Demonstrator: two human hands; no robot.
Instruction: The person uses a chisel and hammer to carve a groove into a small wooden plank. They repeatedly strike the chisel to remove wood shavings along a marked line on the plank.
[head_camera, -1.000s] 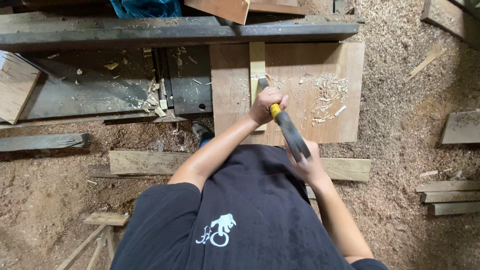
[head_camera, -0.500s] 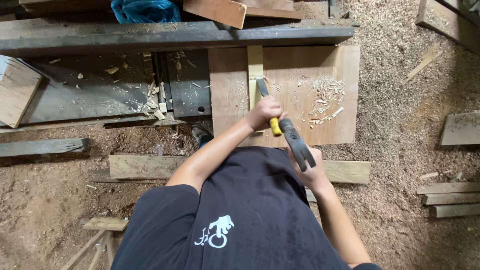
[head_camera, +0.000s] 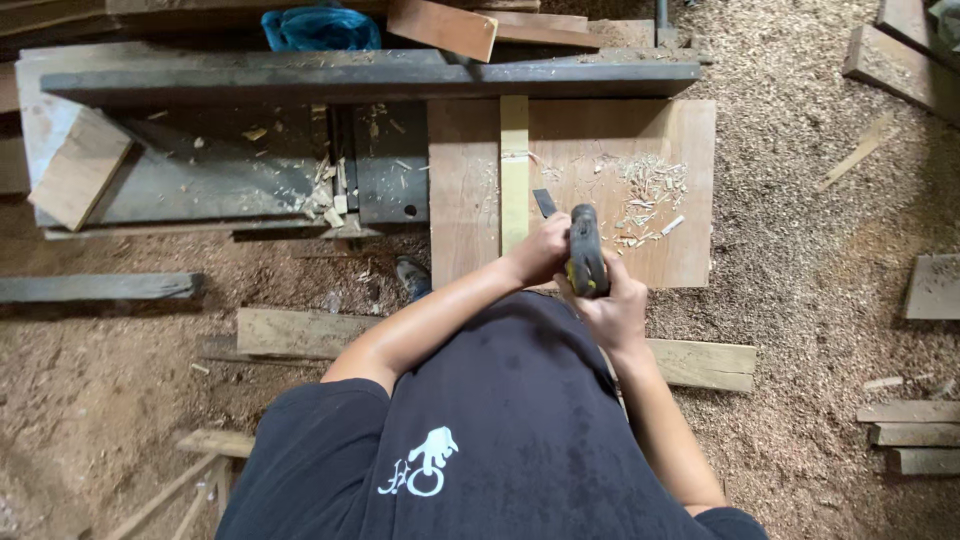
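Sawdust and wood chips cover the workshop floor, where a brown wooden board (head_camera: 620, 140) lies flat. On it rests a pale wooden strip (head_camera: 514, 170), running away from the person, and just right of the strip stands a chisel (head_camera: 545, 204), its dark blade tip on the board. The left hand (head_camera: 538, 255) is closed around the chisel's handle. Touching it from the right, the right hand (head_camera: 610, 305) is wrapped around a hammer (head_camera: 586, 250), whose dark head sits over the chisel's handle end. Pale shavings (head_camera: 645, 190) lie scattered further right on the board. Behind it runs a long grey beam (head_camera: 370, 78), with a blue bag (head_camera: 320, 28) beyond.
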